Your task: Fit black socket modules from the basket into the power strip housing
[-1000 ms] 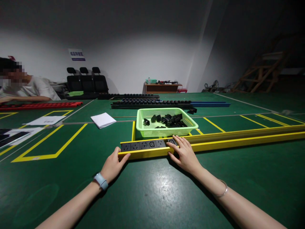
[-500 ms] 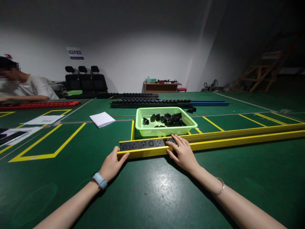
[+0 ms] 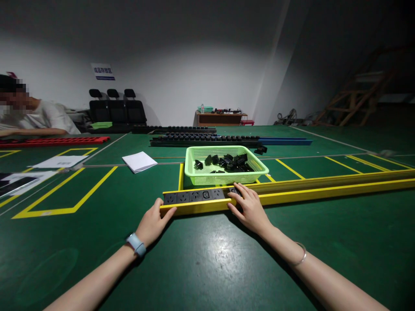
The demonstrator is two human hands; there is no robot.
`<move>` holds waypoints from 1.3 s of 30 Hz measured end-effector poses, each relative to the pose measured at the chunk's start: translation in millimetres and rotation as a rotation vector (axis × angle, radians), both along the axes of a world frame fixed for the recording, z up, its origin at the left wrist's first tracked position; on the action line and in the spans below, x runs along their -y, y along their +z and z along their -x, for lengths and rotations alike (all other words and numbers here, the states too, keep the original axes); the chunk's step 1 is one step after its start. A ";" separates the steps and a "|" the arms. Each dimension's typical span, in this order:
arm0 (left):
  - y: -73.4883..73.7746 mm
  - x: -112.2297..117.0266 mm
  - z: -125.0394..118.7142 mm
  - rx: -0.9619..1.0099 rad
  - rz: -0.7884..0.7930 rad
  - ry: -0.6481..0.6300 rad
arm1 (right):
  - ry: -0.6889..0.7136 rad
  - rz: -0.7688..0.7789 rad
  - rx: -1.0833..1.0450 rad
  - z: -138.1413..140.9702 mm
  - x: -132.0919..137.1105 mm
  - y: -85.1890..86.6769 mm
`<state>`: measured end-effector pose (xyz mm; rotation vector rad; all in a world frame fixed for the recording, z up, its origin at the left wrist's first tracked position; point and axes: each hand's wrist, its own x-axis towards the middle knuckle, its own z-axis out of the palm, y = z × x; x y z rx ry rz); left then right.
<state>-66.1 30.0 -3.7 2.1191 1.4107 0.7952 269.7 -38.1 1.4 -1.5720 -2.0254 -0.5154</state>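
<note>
While held at its left end by the left hand [image 3: 151, 224], with thumb along the near wall, stretches off to the right across the near part of the green table [image 3: 194, 259] as a long yellow channel [image 3: 292, 198]. Carries five black sockets [image 3: 193, 197] in a row at the left end and, past a narrow gap, a single black socket [image 3: 234, 190] under the bent fingers of the right hand [image 3: 251, 208]; impossible to tell whether pinched or merely touched. Just behind, on the far side: a light green basket [image 3: 223, 178] with black parts [image 3: 230, 162] loose inside. Farther left: a white paper pad [image 3: 139, 162], lying flat. Far across: dark rails [image 3: 204, 142] with rows of black pieces. At far left: a person [image 3: 45, 116] in white, near a red rail [image 3: 55, 141].
</note>
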 end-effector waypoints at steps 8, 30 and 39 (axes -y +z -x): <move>0.8 0.5 -0.3 -0.013 0.009 0.004 | -0.026 -0.040 0.024 2.2 0.6 -1.2; 0.6 -0.4 0.1 0.013 0.007 0.003 | -0.071 -0.051 -0.035 2.9 -7.4 -6.1; 2.6 0.1 -1.4 -0.009 -0.010 0.013 | -0.082 -0.043 -0.087 1.4 -10.4 -6.3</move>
